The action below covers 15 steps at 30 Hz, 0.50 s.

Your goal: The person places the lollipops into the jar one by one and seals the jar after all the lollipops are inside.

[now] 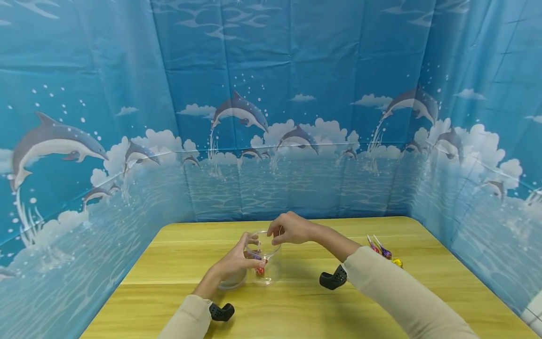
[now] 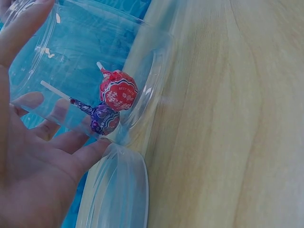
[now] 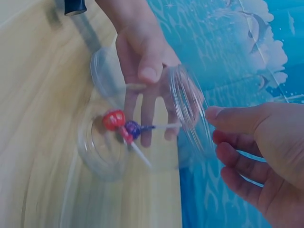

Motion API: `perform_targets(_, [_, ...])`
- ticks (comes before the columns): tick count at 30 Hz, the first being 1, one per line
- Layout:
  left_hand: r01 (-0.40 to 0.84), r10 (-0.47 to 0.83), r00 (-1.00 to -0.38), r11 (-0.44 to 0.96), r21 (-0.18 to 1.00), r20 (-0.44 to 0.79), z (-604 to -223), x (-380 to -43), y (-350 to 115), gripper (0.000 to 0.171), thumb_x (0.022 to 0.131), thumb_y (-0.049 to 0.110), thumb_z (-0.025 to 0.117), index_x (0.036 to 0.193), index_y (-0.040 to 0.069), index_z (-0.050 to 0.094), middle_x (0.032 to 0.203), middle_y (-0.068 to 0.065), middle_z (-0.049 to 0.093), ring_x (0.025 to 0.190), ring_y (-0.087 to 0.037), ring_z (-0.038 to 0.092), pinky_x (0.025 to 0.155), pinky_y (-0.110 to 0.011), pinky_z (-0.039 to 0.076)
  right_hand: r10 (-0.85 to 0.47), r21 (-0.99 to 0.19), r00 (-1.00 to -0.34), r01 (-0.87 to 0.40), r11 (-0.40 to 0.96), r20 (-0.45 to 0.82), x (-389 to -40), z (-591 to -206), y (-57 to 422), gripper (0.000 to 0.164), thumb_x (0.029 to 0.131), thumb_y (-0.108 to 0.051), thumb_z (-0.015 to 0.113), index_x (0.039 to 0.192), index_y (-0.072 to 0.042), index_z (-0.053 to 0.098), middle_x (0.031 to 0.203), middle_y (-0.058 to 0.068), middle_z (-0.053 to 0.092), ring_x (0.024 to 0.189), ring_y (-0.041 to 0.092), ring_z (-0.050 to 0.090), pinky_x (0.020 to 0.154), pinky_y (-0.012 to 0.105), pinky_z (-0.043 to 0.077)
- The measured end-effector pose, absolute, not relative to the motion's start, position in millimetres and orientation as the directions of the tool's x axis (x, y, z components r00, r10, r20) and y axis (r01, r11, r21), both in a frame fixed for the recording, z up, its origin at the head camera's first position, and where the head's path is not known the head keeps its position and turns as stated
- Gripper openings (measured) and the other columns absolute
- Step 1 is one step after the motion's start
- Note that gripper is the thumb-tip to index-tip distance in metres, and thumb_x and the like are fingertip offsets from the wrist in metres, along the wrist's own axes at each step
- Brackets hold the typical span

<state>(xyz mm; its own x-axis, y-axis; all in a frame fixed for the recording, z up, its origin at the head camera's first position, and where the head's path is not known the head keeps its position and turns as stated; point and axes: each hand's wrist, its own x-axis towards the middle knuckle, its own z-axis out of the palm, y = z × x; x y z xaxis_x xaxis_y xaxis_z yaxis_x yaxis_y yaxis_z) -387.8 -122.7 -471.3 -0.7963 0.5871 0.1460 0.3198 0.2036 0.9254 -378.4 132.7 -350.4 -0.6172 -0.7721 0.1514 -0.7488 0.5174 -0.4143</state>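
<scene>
A clear plastic jar [image 1: 271, 270] stands on the table, and my left hand [image 1: 235, 261] grips its side, thumb on one side and fingers spread round the other. Inside, at the bottom, lie a red lollipop [image 2: 118, 90] and a purple lollipop [image 2: 104, 118], their white sticks pointing up toward the mouth. My right hand [image 1: 294, 228] is at the jar's rim, fingers loosely bent. In the right wrist view its thumb and fingertips are beside the rim [image 3: 190, 111] with nothing between them. Close by the jar's left side lies a clear round lid [image 2: 121, 190].
Toward the right of the yellow wood-grain table [image 1: 178, 259], beyond my right forearm, lie more lollipops: a purple one [image 1: 386, 253] and a yellow one [image 1: 397, 262], with a red one beside them. A blue dolphin-print curtain [image 1: 271, 188] rises behind the table and along its sides.
</scene>
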Motion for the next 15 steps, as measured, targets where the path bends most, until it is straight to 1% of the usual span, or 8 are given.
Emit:
perform_targets(4, [0.31,0.579,-0.802,0.198,0.93,0.144,-472,-387,-122,0.078,0.094,0.022,0.077,0.155,0.018,0.029,0.151,-0.019,0.034,0.125,-0.035,0.056,0.1,-0.056,0.047,-0.756,-0.438,-0.632,-0.736,0.517,0.17,-379,-351,149,0.02,0.097,-0.012,0.075,0.115,-0.004,0.076,0.094,-0.003,0.072,0.083,0.011,0.069,0.074,0.028,0.056])
perform_targets(9, [0.315,0.579,-0.801,0.193,0.929,0.151,-472,-387,-121,0.079,0.093,0.023,0.078,0.155,0.017,0.028,0.152,-0.022,0.033,0.126,-0.036,0.055,0.099,-0.057,0.047,-0.732,-0.454,-0.654,-0.719,0.526,0.188,-378,-350,170,0.019,0.097,-0.01,0.074,0.114,-0.002,0.076,0.093,-0.002,0.072,0.081,0.012,0.069,0.072,0.029,0.056])
perform_targets(11, [0.318,0.583,-0.797,0.186,0.93,0.156,-472,-387,-121,0.08,0.093,0.023,0.078,0.155,0.016,0.028,0.153,-0.025,0.032,0.126,-0.037,0.056,0.099,-0.056,0.047,-0.718,-0.46,-0.671,-0.705,0.541,0.184,-375,-349,180,0.019,0.098,-0.012,0.073,0.115,-0.003,0.076,0.093,-0.004,0.072,0.082,0.013,0.069,0.072,0.029,0.056])
perform_targets(15, [0.327,0.589,-0.791,0.178,0.928,0.166,-472,-387,-121,0.079,0.094,0.023,0.078,0.154,0.014,0.028,0.152,-0.026,0.032,0.126,-0.037,0.056,0.1,-0.056,0.047,-0.697,-0.469,-0.693,-0.685,0.557,0.183,-371,-351,199,0.02,0.098,-0.014,0.073,0.116,-0.004,0.075,0.094,-0.005,0.072,0.083,0.012,0.068,0.073,0.03,0.056])
